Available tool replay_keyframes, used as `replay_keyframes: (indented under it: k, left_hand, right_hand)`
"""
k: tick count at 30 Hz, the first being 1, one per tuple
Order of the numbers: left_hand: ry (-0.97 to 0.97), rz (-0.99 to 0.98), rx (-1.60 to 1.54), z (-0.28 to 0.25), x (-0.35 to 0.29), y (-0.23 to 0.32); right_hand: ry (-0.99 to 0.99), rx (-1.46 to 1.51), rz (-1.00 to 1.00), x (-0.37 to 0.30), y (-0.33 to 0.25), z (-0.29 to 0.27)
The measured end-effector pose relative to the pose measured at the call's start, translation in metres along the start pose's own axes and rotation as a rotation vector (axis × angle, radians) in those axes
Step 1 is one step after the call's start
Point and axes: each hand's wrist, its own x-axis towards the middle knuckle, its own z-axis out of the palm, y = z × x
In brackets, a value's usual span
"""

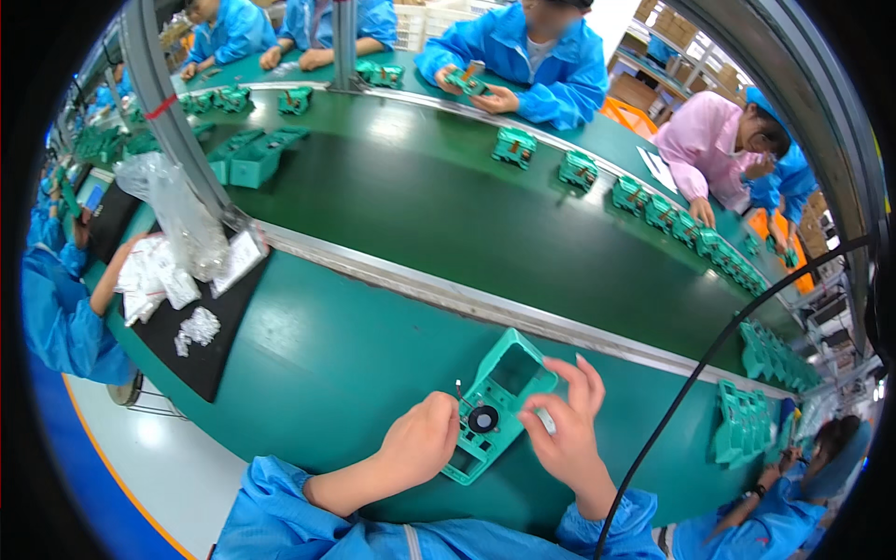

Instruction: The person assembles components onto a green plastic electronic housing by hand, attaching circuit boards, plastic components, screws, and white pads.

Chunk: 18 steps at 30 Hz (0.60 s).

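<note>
A green plastic housing lies tilted on the bench in front of me, its rectangular opening at the far end. A round black speaker-like part sits in its middle. My left hand is closed at the housing's left side, and its fingers hide whatever they hold. A thin dark wire or pin with a pale tip sticks up just beyond that hand. At the right side of the housing my right hand has its fingers apart. Beside its thumb shows a small whitish piece, too blurred to name.
A metal rail divides my bench from the dark green conveyor. Green assemblies line its far side, with co-workers behind. Stacked green housings stand at right. Plastic bags lie at left by a metal post. A black cable hangs at right.
</note>
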Motion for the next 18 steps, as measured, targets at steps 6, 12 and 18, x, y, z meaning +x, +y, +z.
replay_keyframes:
  k: [6,12,18]
  left_hand:
    - [0.058,0.069,0.117,0.011,-0.013,0.002]
    - [-0.073,0.685,0.375,0.022,-0.033,0.007]
    - [-0.160,0.649,0.484,0.034,-0.044,0.001]
  right_hand:
    - [-0.211,-0.176,0.156,-0.003,0.001,-0.004]
    - [-0.370,-0.294,0.100,0.014,-0.005,-0.001]
    - [-0.430,-0.327,0.164,0.021,-0.004,0.010]
